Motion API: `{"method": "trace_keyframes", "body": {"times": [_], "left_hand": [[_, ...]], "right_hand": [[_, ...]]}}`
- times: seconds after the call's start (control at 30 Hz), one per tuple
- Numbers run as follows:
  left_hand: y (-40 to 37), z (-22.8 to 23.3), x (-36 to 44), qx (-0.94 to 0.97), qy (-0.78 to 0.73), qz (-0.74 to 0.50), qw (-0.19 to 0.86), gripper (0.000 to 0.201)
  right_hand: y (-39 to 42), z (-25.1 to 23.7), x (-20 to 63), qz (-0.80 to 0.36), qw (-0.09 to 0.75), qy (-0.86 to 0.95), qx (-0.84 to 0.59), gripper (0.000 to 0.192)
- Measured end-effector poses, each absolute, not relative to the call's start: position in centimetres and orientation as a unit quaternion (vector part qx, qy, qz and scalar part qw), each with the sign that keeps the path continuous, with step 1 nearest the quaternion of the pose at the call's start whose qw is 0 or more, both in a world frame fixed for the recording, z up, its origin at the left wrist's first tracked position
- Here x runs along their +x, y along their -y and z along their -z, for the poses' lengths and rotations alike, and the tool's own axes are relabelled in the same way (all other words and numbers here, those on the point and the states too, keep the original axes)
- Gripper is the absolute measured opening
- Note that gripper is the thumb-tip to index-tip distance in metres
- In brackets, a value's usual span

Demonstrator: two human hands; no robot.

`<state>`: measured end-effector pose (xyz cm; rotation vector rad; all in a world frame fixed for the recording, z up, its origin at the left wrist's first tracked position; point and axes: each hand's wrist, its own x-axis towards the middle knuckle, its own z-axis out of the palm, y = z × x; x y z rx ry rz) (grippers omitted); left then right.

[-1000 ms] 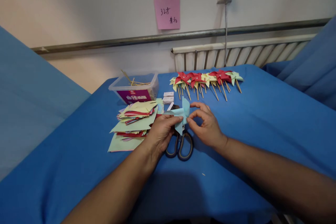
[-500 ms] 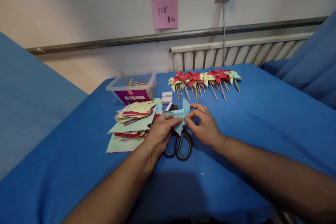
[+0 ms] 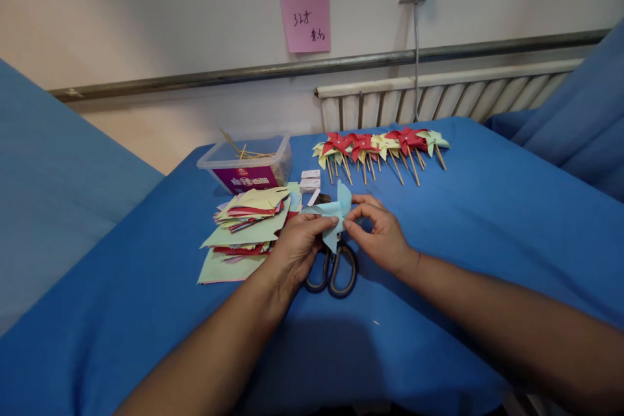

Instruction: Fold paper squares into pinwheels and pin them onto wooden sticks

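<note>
A light blue paper pinwheel with folded blades is held up over the table between my two hands. My left hand pinches it from the left, thumb lying on its front near the middle. With thumb and forefinger, my right hand grips its right edge; whatever may be under those fingertips is too small to make out. Below the paper lie black-handled scissors, their blades mostly hidden by the paper and my left hand.
Left of my hands is a stack of coloured paper. Behind it stands a clear plastic tub with wooden sticks. Small white boxes sit beside the tub. Several finished pinwheels on sticks lie along the back of the blue-covered table.
Hardly anything differs. The blue paper and my fingers have shifted very slightly to the left, with both hands keeping their pinch on it.
</note>
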<state>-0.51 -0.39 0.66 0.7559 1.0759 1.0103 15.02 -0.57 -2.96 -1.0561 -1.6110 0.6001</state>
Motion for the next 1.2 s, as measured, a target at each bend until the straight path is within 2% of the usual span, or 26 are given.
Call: {"method": "trace_keyframes", "body": {"times": [1.2], "left_hand": [[0.17, -0.26, -0.69, 0.342, -0.471, -0.439, 0.684, 0.016]], "right_hand": [[0.33, 3.11, 14.88, -0.248, 0.529, 0.671, -0.456, 0.009]]}}
